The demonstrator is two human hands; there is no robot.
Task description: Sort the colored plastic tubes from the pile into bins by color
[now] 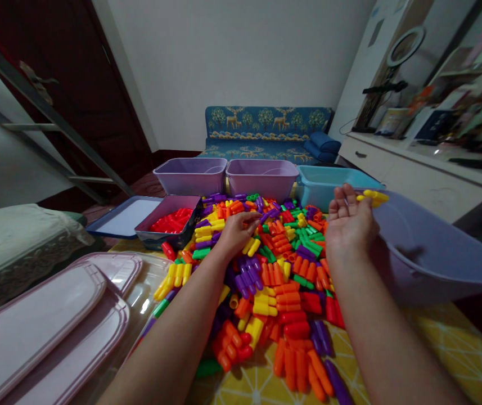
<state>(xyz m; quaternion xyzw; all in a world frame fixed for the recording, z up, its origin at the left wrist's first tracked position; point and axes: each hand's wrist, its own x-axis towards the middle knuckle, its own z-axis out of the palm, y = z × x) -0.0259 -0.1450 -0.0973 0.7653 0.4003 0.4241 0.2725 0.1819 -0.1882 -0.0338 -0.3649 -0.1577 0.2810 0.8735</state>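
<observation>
You face a pale wall (241, 67), with a dark red door (70, 84) to the left and a metal ladder (57, 121) leaning across it. A white dresser (413, 174) crowded with small items stands on the right, and a blue sofa (266, 135) patterned with deer and trees sits against the wall. Before you, a yellow cloth (447, 349) with pale lines covers the work surface. A large lavender tub (451, 253) stands at its right side; two smaller lavender bins (261, 180) and a turquoise bin (329, 185) line the far edge. Pale pink lids (38, 332) overlap at your left, nearer you than an open box (162, 242) of red pieces. The heap of plastic pieces (283, 275), in orange, yellow, purple, green and red, spreads across the middle, between your forearms.

Your left hand (238, 230) is low over the heap, fingers bent and fairly narrow; you cannot tell whether they grip anything. Your right hand (352, 222) is half open beside the tub, palm bare, with a yellow piece (374, 197) at its thumb; whether it is pinched, you cannot tell.
</observation>
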